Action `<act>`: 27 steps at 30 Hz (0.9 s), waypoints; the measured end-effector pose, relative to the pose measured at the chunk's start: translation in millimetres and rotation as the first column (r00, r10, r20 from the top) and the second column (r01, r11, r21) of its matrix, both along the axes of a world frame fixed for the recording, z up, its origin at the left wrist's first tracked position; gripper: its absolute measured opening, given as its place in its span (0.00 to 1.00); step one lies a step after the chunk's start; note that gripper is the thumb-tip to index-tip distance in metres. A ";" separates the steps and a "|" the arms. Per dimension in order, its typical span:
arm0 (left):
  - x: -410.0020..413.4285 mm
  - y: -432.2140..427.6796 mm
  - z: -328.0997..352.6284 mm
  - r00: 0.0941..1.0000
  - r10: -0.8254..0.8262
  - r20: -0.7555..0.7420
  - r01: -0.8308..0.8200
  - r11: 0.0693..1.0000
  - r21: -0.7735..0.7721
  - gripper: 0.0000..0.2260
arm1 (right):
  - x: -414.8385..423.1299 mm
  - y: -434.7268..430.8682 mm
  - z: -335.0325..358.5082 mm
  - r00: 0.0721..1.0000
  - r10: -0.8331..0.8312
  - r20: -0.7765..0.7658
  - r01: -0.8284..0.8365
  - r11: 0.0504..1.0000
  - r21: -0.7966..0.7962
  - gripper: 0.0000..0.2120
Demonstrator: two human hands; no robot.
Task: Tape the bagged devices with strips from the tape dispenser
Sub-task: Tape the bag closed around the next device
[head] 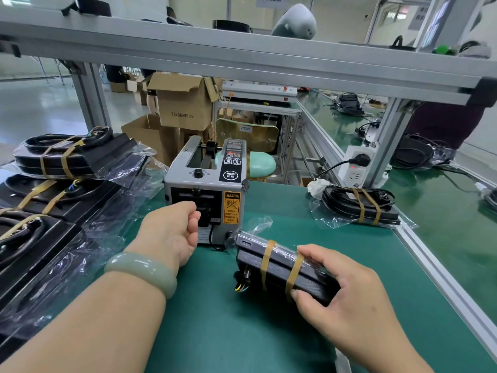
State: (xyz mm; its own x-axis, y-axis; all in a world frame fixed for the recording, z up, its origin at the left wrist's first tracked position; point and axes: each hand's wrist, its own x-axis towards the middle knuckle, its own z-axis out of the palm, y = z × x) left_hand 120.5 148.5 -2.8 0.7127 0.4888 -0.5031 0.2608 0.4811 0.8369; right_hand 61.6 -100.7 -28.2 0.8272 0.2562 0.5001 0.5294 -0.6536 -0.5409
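Green worktop [215,332] carries a grey dispenser [204,179] near its middle. The right grip [344,286] is clamped on the near end of a bagged device [277,270], black and bound by two tan strips, just in front of the dispenser. The left grip [172,230], fingers curled, sits at the dispenser's outlet; whether it pinches a strip cannot be told. Taped devices [72,157] are stacked at left.

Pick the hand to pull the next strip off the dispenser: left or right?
Left. The left hand is curled right at the outlet of the tape dispenser; whether it pinches a strip is unclear. The right hand is busy, its grip wrapped around the bagged device.
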 end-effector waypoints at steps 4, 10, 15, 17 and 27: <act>6.0 0.8 -0.7 0.999 0.047 -0.011 -0.046 0.997 0.062 0.04 | -1.5 0.6 0.9 1.000 -0.006 0.005 0.006 1.000 -0.004 0.24; 12.4 -3.7 -5.6 0.988 0.148 0.043 -0.152 0.984 0.092 0.03 | -1.5 1.2 1.3 1.000 -0.005 0.006 0.005 1.000 -0.018 0.24; 10.3 -5.4 -5.8 0.987 0.147 0.064 -0.154 0.981 0.120 0.02 | -2.2 0.3 1.4 1.000 -0.004 0.008 0.004 1.000 -0.009 0.24; -1.5 -9.4 -1.0 0.989 0.133 0.061 -0.137 0.988 0.072 0.04 | -2.3 -0.1 1.6 1.000 0.000 0.008 0.000 1.000 0.002 0.23; -77.8 -45.1 -7.1 0.946 -0.139 0.293 0.078 0.975 0.210 0.08 | -3.7 4.0 1.4 0.999 -0.008 0.035 0.009 1.000 -0.020 0.23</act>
